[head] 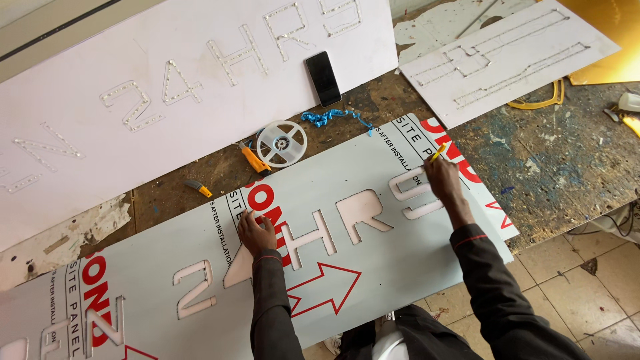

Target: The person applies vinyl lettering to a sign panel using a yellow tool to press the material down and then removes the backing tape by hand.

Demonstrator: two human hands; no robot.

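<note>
Grey panel (373, 267) with cut-out letters on surface (553, 160) | left hand (257, 233) flat, open, pressing panel | right hand (443, 177) gripping yellow knife (437, 153) at cut-out edge

A sign-making workshop: cut-out lettered panels (373, 267), a paint-stained workbench (553, 153), utility knives (254, 159) and an empty reel (281, 143).

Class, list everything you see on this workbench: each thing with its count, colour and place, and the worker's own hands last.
Cut-out panel: one, grey film with red and black print, front of bench.
Lettered boards: two, white, one at back left, one at back right.
Phone: one, black, on the left board.
Reel: one, clear, mid-bench.
Utility knives: two, yellow, one beside the reel, one further left.
Ribbon: one, blue, near the phone.
Left hand: flat on the panel.
Right hand: grips a yellow tool.
</note>
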